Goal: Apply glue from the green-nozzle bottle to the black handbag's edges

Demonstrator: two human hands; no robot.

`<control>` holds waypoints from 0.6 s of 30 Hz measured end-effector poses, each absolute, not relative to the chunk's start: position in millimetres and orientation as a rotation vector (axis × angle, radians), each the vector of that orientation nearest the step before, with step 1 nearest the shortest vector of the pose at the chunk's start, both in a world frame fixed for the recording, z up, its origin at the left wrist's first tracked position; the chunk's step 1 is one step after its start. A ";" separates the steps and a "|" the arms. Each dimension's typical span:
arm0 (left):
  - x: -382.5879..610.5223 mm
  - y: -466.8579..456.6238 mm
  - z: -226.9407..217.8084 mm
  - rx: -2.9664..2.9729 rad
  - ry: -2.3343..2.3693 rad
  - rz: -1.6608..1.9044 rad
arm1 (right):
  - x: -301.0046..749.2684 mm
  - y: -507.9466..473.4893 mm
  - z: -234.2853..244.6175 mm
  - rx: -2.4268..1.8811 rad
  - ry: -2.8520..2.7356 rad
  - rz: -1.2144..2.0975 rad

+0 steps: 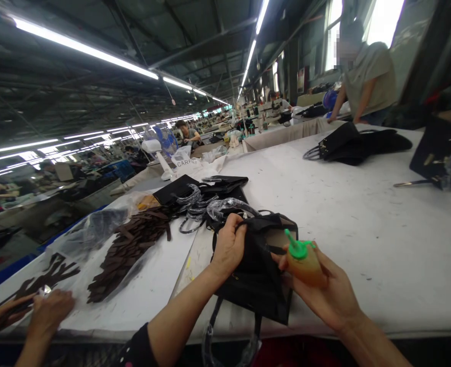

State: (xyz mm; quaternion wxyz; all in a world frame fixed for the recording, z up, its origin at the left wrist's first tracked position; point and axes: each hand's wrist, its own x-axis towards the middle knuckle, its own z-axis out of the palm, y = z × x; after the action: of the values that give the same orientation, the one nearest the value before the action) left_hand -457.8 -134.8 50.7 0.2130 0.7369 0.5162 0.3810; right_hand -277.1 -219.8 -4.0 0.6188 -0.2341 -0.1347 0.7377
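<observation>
A black handbag lies tilted at the table's front edge, its opening towards the right and a plastic-wrapped handle hanging over the edge. My left hand is closed on the bag's upper rim, thumb and fingers pinching the material. In my right hand rests a squeeze bottle of amber liquid with a green nozzle cap, tilted beside the bag's opening. The right fingertips reach to the bag's side; whether they also grip it I cannot tell.
Black bags with wrapped handles lie piled behind. Left of them, dark brown strips sit on clear plastic. A co-worker's hands work at lower left. More black bags lie on the white table near a standing person.
</observation>
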 end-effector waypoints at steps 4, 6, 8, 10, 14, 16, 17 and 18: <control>-448.7 -142.7 40.6 2.040 1.400 0.977 | -308.3 -201.5 -17.1 -0.643 -0.120 1.506; -445.4 -148.1 35.5 2.009 1.434 0.970 | -320.5 -199.9 -20.4 -0.643 -0.066 1.403; -444.8 -153.9 32.9 1.978 1.485 0.932 | -326.2 -202.9 -19.3 -0.629 -0.076 1.340; -447.3 -159.6 33.5 1.986 1.468 0.840 | -325.6 -206.3 -13.7 -0.622 -0.114 1.307; -456.1 -167.5 37.6 2.025 1.174 0.668 | -316.6 -203.5 5.3 -0.609 -0.203 1.325; -457.2 -168.8 37.4 1.998 1.117 0.649 | -314.5 -198.2 15.4 -0.592 -0.255 1.397; -456.4 -168.8 36.3 1.975 1.136 0.664 | -314.5 -195.3 20.1 -0.583 -0.284 1.431; -454.8 -168.3 34.7 1.944 1.169 0.697 | -314.9 -192.5 24.4 -0.576 -0.314 1.455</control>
State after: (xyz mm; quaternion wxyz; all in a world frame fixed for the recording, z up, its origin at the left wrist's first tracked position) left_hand -454.8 -168.3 34.7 0.3751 0.7594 0.4567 0.2722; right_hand -314.9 -192.5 24.4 0.6979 -0.2585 -0.1410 0.6528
